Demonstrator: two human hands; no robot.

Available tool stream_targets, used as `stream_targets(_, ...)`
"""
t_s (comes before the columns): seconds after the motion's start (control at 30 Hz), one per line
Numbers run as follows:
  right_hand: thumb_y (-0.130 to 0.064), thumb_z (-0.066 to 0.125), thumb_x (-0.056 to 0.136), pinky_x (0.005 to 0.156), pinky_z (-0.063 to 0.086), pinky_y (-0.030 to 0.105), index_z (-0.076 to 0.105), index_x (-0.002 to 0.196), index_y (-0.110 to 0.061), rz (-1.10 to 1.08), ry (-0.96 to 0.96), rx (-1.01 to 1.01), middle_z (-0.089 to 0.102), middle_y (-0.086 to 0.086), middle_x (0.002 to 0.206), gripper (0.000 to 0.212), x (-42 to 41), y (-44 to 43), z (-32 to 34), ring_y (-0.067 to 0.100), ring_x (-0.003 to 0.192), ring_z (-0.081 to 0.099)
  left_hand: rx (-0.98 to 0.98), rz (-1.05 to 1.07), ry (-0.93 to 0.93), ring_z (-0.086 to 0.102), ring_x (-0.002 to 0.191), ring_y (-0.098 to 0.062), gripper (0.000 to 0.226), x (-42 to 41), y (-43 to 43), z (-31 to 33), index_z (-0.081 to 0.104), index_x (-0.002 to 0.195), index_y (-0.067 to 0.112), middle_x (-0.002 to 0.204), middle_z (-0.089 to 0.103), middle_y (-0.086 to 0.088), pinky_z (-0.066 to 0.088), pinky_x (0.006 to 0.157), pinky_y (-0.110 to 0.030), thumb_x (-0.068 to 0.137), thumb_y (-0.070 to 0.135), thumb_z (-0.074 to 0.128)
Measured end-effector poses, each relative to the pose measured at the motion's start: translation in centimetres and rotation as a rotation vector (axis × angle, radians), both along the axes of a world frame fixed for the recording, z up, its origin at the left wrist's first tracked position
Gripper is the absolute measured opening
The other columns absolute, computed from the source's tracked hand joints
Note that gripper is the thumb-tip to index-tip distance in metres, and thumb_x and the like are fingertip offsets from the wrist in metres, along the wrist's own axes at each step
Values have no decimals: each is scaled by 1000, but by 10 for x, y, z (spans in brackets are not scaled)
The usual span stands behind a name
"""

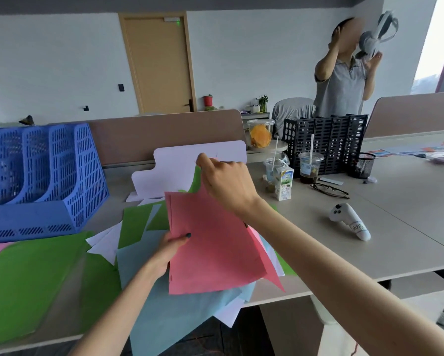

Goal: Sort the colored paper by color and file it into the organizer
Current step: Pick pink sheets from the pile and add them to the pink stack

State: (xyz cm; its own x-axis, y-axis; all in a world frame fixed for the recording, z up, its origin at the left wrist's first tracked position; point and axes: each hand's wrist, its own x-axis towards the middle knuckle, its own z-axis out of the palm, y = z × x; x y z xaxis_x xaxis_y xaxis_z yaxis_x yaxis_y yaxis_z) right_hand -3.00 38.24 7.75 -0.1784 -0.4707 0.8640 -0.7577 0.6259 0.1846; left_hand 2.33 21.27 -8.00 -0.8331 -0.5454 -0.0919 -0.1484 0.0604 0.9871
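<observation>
Though two hands, one pink stack

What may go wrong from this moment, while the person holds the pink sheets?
The light blue paper hangs over the front edge of the table; a brushing arm may send it to the floor.
The left hand and right hand pinch the pink sheets only at an edge and a corner; loose sheets may slip out.
The milk carton stands near the right hand; a wide swing could tip it onto paper.
</observation>
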Motion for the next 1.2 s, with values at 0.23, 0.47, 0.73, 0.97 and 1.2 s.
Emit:
stream_targets(0.23, 9, 66, 53, 47, -2, 17, 63, 86, -7, 46, 47, -41, 49, 0, 52, 37, 14, -9, 21, 23, 33, 28, -266, 44, -21, 42, 128, -23, 83, 2, -6, 8, 32, 140, 5, 135, 44, -1, 35, 106, -37, 78, 38, 77)
stream_targets(0.47, -9, 49, 88, 38, 29, 27, 60, 89, -12, 300, -54, -224, 43, -3, 50, 11, 11, -14, 40, 30, 40, 41, -9, -9, 352, 21, 141, -9, 90, -10, 4, 69, 8, 149, 37, 157, 16, 7, 23, 107, -30, 81, 53, 65)
stream_targets(0.73, -12, 51, 91, 56, 32, 25, 59, 85, -18, 703, -750, -746, 56, -8, 58, 11, -2, -19, 72, 8, 53, 45, 190, -99, 350, 25, 142, -18, 66, -28, -8, 90, 9, 147, 48, 155, 22, 13, 18, 117, -40, 93, 53, 47)
stream_targets(0.97, -11, 58, 93, 68, 45, 27, 64, 85, -15, 939, -1274, -991, 63, 4, 81, 11, -20, -18, 69, 13, 70, 54, 293, -149, 396, 49, 127, -9, 74, -32, -5, 94, 22, 145, 40, 137, 53, 9, 32, 112, -37, 84, 62, 56)
stream_targets(1.2, -16, 58, 93, 71, 48, 29, 64, 82, -17, 877, -1376, -1017, 63, 2, 78, 13, -36, -11, 56, 14, 71, 55, 382, -262, 376, 62, 112, -24, 44, -24, -9, 89, 60, 128, 12, 124, 63, -8, 53, 85, -35, 88, 31, 62)
